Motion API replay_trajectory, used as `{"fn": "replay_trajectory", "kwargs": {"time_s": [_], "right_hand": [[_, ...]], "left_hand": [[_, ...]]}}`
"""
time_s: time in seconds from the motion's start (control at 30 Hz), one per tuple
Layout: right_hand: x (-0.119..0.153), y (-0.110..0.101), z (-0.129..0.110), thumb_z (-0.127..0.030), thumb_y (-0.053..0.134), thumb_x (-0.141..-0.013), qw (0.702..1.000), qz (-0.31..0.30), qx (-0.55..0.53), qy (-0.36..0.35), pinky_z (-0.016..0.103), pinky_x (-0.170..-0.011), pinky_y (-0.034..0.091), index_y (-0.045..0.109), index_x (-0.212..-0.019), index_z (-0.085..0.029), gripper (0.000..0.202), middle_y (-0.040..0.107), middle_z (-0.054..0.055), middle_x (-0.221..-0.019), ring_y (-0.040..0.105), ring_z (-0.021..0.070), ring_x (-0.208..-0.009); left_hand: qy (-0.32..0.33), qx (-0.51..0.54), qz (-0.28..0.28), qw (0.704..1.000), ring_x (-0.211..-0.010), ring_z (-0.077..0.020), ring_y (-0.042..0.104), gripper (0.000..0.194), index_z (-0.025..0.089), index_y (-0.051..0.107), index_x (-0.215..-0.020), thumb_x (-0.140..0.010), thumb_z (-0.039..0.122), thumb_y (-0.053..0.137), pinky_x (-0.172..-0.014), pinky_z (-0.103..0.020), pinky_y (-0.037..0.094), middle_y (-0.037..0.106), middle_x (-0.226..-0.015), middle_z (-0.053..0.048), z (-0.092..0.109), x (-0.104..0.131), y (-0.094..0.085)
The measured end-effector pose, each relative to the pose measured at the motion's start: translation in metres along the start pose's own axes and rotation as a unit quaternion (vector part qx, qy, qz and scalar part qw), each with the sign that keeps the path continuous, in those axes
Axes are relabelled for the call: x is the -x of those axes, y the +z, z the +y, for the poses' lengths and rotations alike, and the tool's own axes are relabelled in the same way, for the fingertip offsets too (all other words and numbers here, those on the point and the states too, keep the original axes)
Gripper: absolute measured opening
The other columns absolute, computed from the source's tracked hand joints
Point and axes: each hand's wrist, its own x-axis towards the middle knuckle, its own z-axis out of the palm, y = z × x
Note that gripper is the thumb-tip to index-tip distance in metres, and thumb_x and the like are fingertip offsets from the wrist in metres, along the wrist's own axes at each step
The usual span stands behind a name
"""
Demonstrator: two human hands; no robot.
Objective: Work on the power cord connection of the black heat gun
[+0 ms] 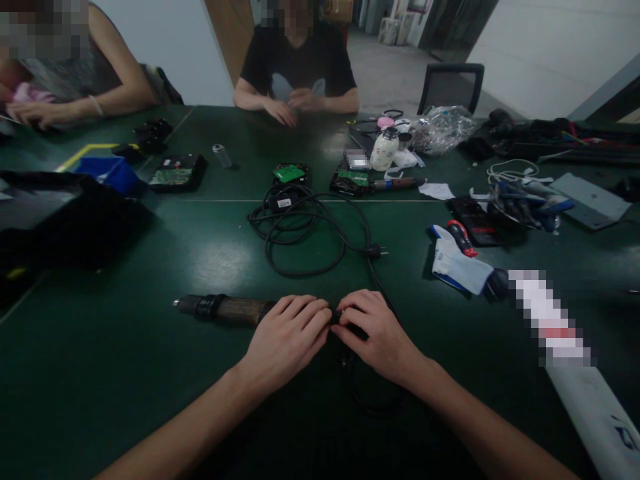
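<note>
A dark electric screwdriver (pixel 235 309) lies across the green table in front of me, its bit pointing left. My left hand (pixel 290 330) wraps round the rear part of its body. At its back end, the fingers of my right hand (pixel 376 328) close round a black cable connector (pixel 338 319), mostly hidden by the fingers. The two hands almost touch. A black cable (pixel 357 393) loops down below my right hand. Beyond the hands lies a coiled black power cord (pixel 305 272) with a plug (pixel 376 251) and an adapter box (pixel 283 200).
Hard drives (pixel 177 172) with green boards lie farther back. To the right are a white glove (pixel 460 263), a red-handled screwdriver (pixel 462 238) and a long white box (pixel 595 400). A black bag (pixel 75 220) stands left. Two people sit across the table (pixel 125 373).
</note>
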Motion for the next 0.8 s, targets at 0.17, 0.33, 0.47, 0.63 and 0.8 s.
{"fn": "replay_trajectory", "kwargs": {"time_s": [0.17,0.33,0.47,0.63,0.8], "right_hand": [[0.000,-0.001,-0.001,-0.028,0.066,-0.103,1.000,-0.011,0.013,-0.010,0.045,-0.097,0.043,0.067,-0.099,-0.024,0.006,0.069,0.004,-0.113,0.059,0.0241,-0.110],[0.001,-0.005,-0.004,-0.027,0.066,-0.102,0.999,-0.020,-0.017,-0.030,0.045,-0.099,0.044,0.069,-0.098,-0.024,0.006,0.069,0.004,-0.114,0.061,0.0237,-0.112],[0.004,-0.014,-0.003,-0.022,0.062,-0.103,0.993,0.058,-0.093,-0.037,0.042,-0.095,0.049,0.068,-0.100,-0.023,0.007,0.069,0.006,-0.111,0.063,0.0221,-0.106],[0.009,-0.026,0.010,-0.018,0.056,-0.103,0.963,0.227,-0.147,0.014,0.038,-0.084,0.052,0.067,-0.093,-0.022,0.015,0.068,0.004,-0.095,0.066,0.0206,-0.093],[0.012,-0.027,0.029,-0.030,0.057,-0.105,0.947,0.241,-0.158,0.138,0.034,-0.072,0.048,0.069,-0.089,-0.021,0.022,0.067,0.002,-0.085,0.063,0.0183,-0.078]], "left_hand": [[0.022,-0.017,-0.010,1.000,-0.116,-0.0250,0.064,0.024,0.022,0.063,-0.127,-0.103,0.022,0.060,-0.097,-0.042,0.048,0.070,-0.129,-0.005,-0.003,0.001,-0.003],[0.042,0.003,0.016,0.999,-0.111,-0.0223,0.066,0.018,0.021,0.066,-0.120,-0.104,0.025,0.060,-0.092,-0.039,0.049,0.073,-0.121,-0.004,-0.005,0.004,-0.004],[0.025,-0.003,0.025,0.999,-0.106,-0.0211,0.068,0.013,0.023,0.068,-0.114,-0.104,0.027,0.060,-0.090,-0.038,0.049,0.075,-0.118,-0.002,-0.019,0.007,-0.004],[-0.083,-0.066,0.032,0.994,-0.096,-0.0225,0.070,0.012,0.024,0.070,-0.104,-0.101,0.033,0.062,-0.086,-0.036,0.048,0.076,-0.106,-0.002,-0.058,0.012,-0.008],[-0.199,-0.107,0.019,0.974,-0.089,-0.0237,0.071,0.015,0.026,0.070,-0.101,-0.099,0.039,0.062,-0.079,-0.034,0.046,0.077,-0.099,-0.002,-0.097,0.025,-0.017]]}}
